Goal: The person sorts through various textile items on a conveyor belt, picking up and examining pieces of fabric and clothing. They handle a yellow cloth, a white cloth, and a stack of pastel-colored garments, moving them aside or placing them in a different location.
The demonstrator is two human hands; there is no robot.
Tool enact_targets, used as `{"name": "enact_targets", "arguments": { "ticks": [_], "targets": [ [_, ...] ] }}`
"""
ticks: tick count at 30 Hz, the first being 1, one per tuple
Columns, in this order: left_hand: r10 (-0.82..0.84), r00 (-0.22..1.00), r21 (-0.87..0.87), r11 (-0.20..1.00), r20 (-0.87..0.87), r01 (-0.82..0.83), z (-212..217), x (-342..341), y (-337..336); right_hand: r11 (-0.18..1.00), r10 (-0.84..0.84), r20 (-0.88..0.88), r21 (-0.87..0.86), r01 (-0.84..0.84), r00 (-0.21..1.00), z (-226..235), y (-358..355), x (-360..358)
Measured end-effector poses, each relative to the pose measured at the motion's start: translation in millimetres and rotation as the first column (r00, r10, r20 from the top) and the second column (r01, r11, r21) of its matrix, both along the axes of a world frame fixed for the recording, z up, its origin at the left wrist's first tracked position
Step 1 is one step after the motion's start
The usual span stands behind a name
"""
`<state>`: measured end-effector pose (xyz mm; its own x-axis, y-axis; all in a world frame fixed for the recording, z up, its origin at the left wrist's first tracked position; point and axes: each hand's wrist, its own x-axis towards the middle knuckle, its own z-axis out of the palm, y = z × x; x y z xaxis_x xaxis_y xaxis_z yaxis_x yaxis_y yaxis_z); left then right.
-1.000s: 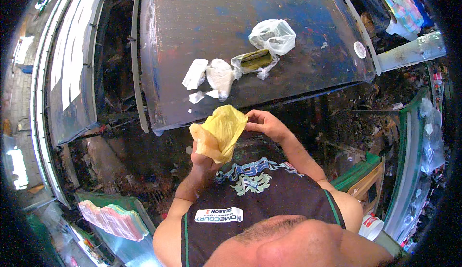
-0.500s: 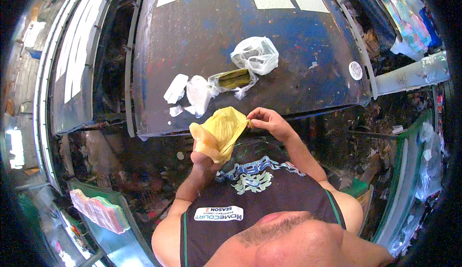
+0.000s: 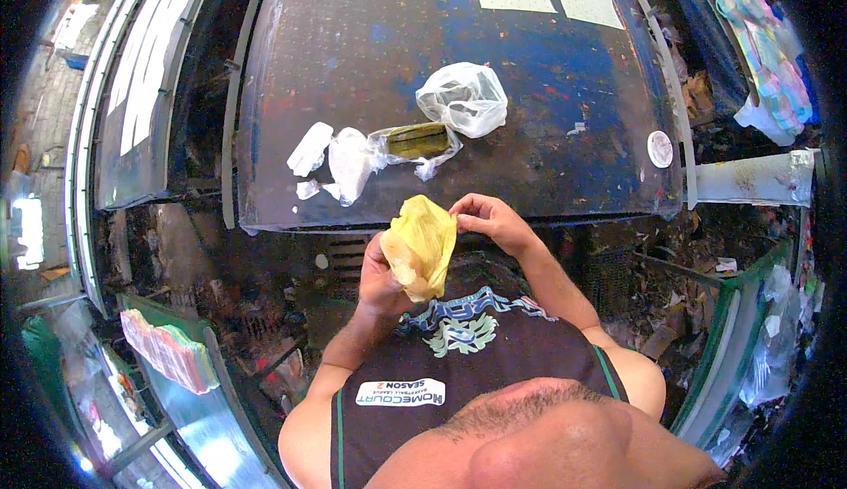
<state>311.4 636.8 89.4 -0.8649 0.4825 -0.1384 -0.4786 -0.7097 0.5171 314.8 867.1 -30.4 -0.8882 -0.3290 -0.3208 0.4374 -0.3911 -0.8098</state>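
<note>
Yellow wrapper (image 3: pixel 425 238) shifted slightly rightward since earlier frame. Left hand (image 3: pixel 378 284) grips its left side; right hand (image 3: pixel 496 224) pinches upper right edge. Wrapper before chest (image 3: pixel 512 361), near counter (image 3: pixel 547 149).

The dark, paint-flecked table (image 3: pixel 547 167) carries a crumpled translucent bag (image 3: pixel 463 99) and, near its right edge, a round white disc (image 3: pixel 660 149), with a pastel stack (image 3: pixel 169 350) located at lower left, a multicoloured bundle (image 3: pixel 766 52) at upper right, and a grey beam (image 3: pixel 750 179) at right.
</note>
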Motion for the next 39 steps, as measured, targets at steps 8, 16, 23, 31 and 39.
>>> {"name": "enact_targets", "arguments": {
  "ticks": [8, 16, 23, 31, 39],
  "targets": [
    [-0.097, 0.994, -0.032, 0.995, -0.053, 0.096, 7, 7, 10, 0.999, -0.028, -0.007, -0.033, 0.028, 1.0, -4, -6, 8],
    [-0.231, 0.967, -0.034, 0.973, -0.105, 0.229, 6, 2, -1, 0.865, -0.185, 0.168, -0.44, 0.241, 0.968, -18, -10, 28],
    [-0.345, 0.93, 0.027, 0.936, -0.125, 0.35, 4, -10, -17, 0.914, -0.137, 0.158, -0.359, 0.186, 0.978, 9, -20, 27],
    [-0.289, 0.949, 0.032, 0.955, -0.122, 0.295, 18, -28, -61, 0.885, -0.009, 0.159, -0.459, 0.082, 0.987, 14, -73, 3],
    [-0.148, 0.981, 0.019, 0.988, -0.127, 0.152, 42, -51, -106, 0.824, -0.015, 0.169, -0.556, 0.108, 0.986, 57, -110, -55]
  ]
}}
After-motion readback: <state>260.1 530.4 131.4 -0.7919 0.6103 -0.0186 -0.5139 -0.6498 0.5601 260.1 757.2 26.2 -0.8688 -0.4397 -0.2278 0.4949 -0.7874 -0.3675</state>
